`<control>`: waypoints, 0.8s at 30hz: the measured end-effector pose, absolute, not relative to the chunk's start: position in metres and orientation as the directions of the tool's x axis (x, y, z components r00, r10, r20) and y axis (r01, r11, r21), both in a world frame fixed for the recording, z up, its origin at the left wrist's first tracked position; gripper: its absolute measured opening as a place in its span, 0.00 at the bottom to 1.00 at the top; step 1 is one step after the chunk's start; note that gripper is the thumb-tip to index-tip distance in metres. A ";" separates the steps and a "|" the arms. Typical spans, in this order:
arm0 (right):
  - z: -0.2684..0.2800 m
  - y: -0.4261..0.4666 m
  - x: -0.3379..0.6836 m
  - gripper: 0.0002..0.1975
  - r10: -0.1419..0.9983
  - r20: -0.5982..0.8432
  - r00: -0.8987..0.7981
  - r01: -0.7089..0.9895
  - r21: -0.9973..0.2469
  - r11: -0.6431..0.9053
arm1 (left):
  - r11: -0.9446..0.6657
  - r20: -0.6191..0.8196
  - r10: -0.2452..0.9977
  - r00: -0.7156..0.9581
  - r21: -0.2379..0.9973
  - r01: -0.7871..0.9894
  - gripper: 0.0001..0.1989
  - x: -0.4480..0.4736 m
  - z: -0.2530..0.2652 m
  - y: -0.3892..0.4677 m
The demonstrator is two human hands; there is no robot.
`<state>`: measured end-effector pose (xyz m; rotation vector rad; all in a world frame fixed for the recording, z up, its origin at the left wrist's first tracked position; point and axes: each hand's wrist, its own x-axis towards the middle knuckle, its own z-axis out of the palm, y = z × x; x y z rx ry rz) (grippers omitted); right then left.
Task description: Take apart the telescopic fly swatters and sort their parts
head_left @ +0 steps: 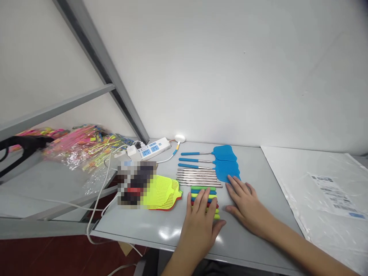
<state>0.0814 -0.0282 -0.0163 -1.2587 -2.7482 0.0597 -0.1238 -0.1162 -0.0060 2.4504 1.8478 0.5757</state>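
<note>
My left hand (201, 214) lies flat with fingers spread over a row of coloured handle grips (203, 188), green, blue, yellow and red, partly hidden beneath it. My right hand (244, 199) rests open on the table, its fingertips at the lower edge of the blue fly swatters (227, 170). Those swatters have blue handles (188, 160) pointing left. Just below them, several silver metal rods (198, 178) lie side by side. Yellow-green swatter heads (165, 191) are stacked left of my left hand, with a red one showing underneath.
A white power strip (155, 148) with cables stands at the back left. Bagged colourful items (86, 143) lie on a rack at left. A large white plastic package (324, 199) covers the right side of the grey table (138, 226). A pixelated patch hides something beside the yellow heads.
</note>
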 end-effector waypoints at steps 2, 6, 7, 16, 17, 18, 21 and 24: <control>-0.018 -0.032 0.072 0.33 0.789 0.074 -0.610 0.781 -0.108 0.615 | -0.291 0.281 0.934 0.222 0.234 0.928 0.23 -0.124 -0.006 -0.116; -0.018 -0.033 0.054 0.34 0.829 0.062 -0.556 0.816 -0.146 0.559 | -0.275 0.276 0.939 0.208 0.233 0.933 0.23 -0.124 -0.006 -0.116; -0.018 -0.033 0.051 0.35 0.835 0.056 -0.547 0.822 -0.154 0.549 | -0.271 0.271 0.940 0.205 0.232 0.934 0.23 -0.124 -0.006 -0.116; -0.015 -0.030 0.034 0.38 0.862 -0.001 -0.506 0.838 -0.235 0.492 | -0.244 0.300 0.937 0.179 0.192 0.951 0.27 -0.124 -0.011 -0.114; -0.015 -0.030 0.033 0.38 0.863 -0.009 -0.505 0.838 -0.243 0.488 | -0.242 0.302 0.937 0.178 0.191 0.951 0.28 -0.124 -0.011 -0.114; -0.015 -0.030 0.032 0.38 0.864 -0.017 -0.504 0.839 -0.249 0.484 | -0.242 0.301 0.937 0.178 0.193 0.951 0.28 -0.124 -0.012 -0.113; -0.014 -0.031 0.029 0.38 0.868 -0.034 -0.496 0.844 -0.256 0.472 | -0.245 0.289 0.940 0.179 0.210 0.947 0.27 -0.124 -0.013 -0.113; -0.015 -0.032 0.027 0.36 0.869 -0.022 -0.494 0.844 -0.252 0.473 | -0.247 0.283 0.942 0.179 0.226 0.942 0.27 -0.124 -0.013 -0.113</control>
